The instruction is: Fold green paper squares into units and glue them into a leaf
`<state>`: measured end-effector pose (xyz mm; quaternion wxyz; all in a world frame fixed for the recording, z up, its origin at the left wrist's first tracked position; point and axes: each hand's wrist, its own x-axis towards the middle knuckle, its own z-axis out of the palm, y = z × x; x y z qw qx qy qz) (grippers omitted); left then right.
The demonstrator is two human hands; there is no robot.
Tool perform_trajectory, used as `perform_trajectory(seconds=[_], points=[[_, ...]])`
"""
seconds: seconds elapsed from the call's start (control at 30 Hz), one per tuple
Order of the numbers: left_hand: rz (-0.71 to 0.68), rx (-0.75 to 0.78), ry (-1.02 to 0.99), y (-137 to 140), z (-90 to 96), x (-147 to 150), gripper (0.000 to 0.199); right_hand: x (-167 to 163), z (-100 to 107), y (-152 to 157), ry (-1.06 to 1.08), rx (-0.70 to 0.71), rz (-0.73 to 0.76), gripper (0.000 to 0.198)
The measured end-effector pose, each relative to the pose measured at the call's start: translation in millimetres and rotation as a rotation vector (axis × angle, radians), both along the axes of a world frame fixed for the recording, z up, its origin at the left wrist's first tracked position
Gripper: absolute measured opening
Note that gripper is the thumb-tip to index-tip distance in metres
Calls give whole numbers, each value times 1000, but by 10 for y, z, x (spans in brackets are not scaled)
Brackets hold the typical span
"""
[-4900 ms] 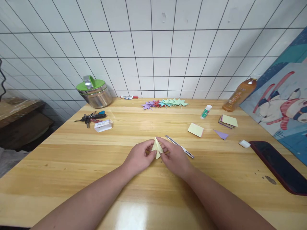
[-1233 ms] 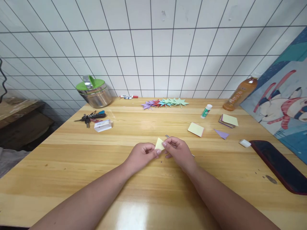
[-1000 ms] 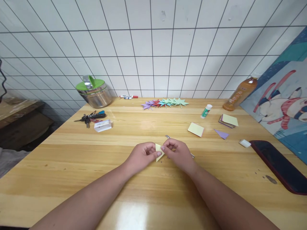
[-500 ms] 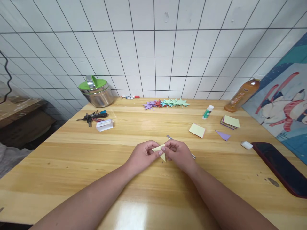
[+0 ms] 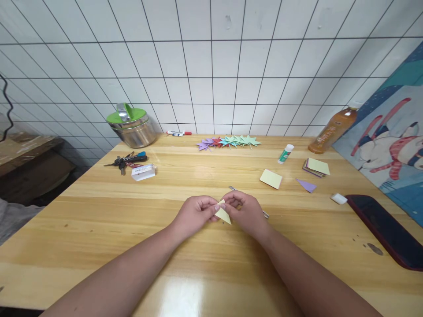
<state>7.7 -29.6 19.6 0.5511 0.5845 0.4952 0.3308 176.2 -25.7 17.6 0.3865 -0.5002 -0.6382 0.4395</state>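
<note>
A small folded piece of pale yellow paper (image 5: 224,215) is pinched between both hands above the middle of the wooden table (image 5: 139,255). My left hand (image 5: 197,212) grips its left edge, thumb on top. On the other side, my right hand (image 5: 243,210) holds its upper right edge between thumb and fingers. One pointed corner of the paper hangs down toward me. Partly covered by the right hand lies a thin metal tool (image 5: 266,214), its kind hidden.
Folded paper pieces (image 5: 228,141) line the wall. To the right are yellow paper squares (image 5: 271,178), a paper stack (image 5: 316,167), a purple folded paper (image 5: 306,185), a glue stick (image 5: 286,154), a bottle (image 5: 333,131) and a phone (image 5: 386,229). Left stand a pot (image 5: 132,127), keys (image 5: 125,161) and a small box (image 5: 143,172).
The yellow paper has turned in my fingers: its wide upper edge has given way to a slanted shape pointing down and right. Both hands stay closed on it.
</note>
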Motion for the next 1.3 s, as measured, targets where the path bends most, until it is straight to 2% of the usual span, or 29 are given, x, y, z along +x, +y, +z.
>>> perform_trajectory(seconds=[0.17, 0.3, 0.43, 0.73, 1.17, 1.3], points=[[-10, -109, -106, 16, 6, -23, 28, -10, -33, -5, -1, 77, 18, 9], [-29, -241, -216, 30, -9, -57, 29, 26, -35, 3, -119, 262, 28, 8], [-38, -300, -266, 33, -8, -81, 28, 90, -7, 15, -226, 412, 118, 13], [-28, -392, -315, 46, -8, -102, 26, 168, -68, 34, -291, 550, 240, 21], [-19, -403, -278, 50, -29, -86, 27, 222, -29, 28, -438, 592, 375, 26], [22, -319, -218, 68, -18, -74, 29, 195, 19, 0, -389, 482, 303, 20]])
